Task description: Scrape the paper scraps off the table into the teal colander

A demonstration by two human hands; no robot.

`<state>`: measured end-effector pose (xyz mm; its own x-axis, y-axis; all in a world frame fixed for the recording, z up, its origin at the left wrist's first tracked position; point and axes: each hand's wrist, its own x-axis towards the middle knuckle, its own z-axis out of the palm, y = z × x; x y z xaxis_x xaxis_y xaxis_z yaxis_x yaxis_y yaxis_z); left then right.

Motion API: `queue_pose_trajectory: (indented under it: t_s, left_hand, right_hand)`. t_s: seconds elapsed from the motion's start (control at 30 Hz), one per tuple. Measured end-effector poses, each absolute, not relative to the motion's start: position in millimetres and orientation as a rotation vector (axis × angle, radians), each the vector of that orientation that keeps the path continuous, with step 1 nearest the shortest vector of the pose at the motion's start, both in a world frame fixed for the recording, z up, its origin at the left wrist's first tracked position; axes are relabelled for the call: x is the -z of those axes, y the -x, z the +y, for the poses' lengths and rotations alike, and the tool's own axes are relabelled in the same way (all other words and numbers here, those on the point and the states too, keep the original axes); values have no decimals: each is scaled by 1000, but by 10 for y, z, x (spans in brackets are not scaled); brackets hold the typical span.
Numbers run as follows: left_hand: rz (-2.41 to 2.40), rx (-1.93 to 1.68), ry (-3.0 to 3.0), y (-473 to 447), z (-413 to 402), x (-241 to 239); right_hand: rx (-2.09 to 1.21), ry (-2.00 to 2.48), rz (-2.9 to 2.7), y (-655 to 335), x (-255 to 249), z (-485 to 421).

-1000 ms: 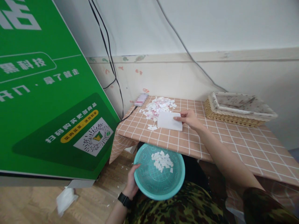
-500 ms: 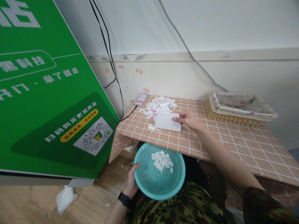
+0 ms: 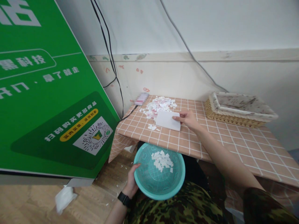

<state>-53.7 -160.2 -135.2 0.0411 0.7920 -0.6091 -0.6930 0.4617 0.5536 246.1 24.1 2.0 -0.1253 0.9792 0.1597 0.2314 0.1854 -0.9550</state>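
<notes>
Pinching a white card [image 3: 164,120] by its right side, the right hand [image 3: 188,119] reaches over the table [image 3: 224,137], thumb and fingers closed on it. A heap of paper scraps [image 3: 161,104] lies on the table's back left part, partly hidden by the card; whether the two touch, I cannot tell. Just in front of the table, the left hand [image 3: 132,182] holds the rim of a green colander [image 3: 158,195] containing white pieces [image 3: 162,161]. On the table's right part sits a wicker basket [image 3: 230,121].
</notes>
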Motion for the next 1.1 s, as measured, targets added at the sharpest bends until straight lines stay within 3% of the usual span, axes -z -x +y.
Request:
queue_pose_trajectory:
  t_s: [0.5, 1.1]
  left_hand:
    - [1020, -1156, -130, 571, -1595, 1378]
    - [1090, -1216, -153, 803, -1491, 1014]
  right_hand:
    - [-1173, 1143, -1599, -2420, 16, 225]
    - [-1204, 1151, -1656, -2459, -85, 174]
